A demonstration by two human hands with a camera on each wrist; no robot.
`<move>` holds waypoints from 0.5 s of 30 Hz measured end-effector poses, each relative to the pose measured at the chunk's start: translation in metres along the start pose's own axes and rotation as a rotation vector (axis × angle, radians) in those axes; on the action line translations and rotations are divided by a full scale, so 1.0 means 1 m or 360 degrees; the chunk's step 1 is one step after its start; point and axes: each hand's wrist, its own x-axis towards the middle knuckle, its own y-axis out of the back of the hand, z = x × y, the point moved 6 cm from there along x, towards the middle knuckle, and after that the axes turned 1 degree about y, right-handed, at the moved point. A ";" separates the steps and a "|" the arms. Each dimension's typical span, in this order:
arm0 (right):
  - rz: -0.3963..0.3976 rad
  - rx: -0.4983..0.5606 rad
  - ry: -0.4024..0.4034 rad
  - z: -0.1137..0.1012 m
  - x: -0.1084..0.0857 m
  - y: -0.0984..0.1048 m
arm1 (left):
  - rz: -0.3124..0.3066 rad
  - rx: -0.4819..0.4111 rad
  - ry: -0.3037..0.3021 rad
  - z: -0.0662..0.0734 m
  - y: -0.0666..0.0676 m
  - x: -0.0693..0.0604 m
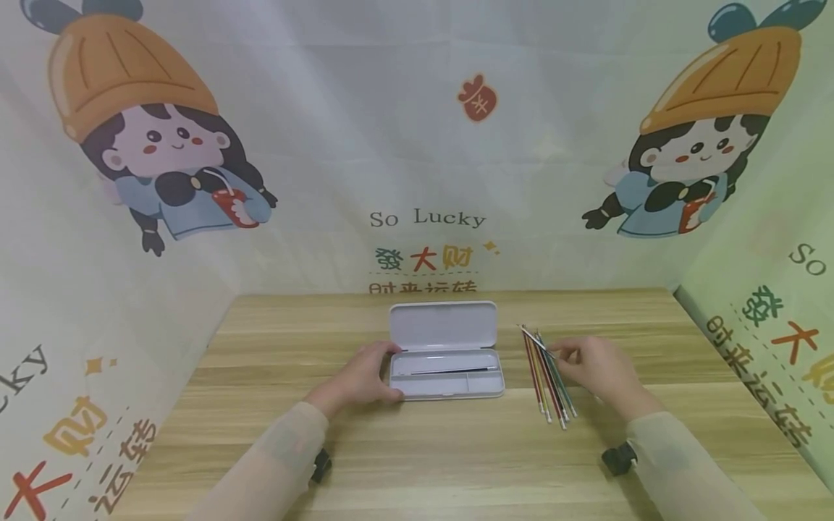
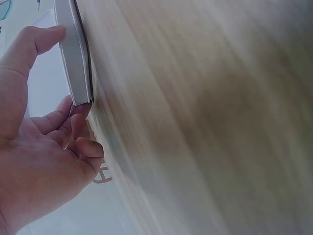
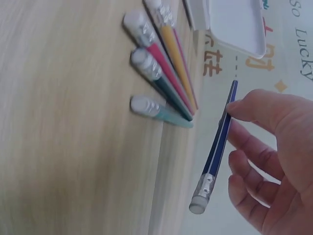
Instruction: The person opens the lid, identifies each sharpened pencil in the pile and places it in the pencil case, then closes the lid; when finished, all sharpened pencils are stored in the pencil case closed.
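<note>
A white pencil case lies with its lid raised, and a dark pencil rests inside its long back compartment. My left hand grips the case's left end, thumb at the front corner and fingers toward the hinge; the left wrist view shows the thumb against the side wall. Between thumb and forefinger, my right hand pinches a dark blue pencil with a white eraser. It is held over several coloured pencils that lie fanned on the table, erasers toward me.
The wood-grain table carries the case in the middle and the loose pencils to its right. A printed cloth hangs along the back and sides. Dark wrist devices sit by both sleeves.
</note>
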 end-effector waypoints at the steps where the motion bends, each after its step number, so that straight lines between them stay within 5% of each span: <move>1: 0.0002 0.0009 0.0018 -0.002 0.000 0.000 | 0.0002 -0.0001 -0.0001 0.000 0.000 0.000; 15: -0.0039 0.0144 0.0436 -0.037 0.007 -0.012 | 0.0009 -0.0007 -0.0030 -0.001 -0.001 0.000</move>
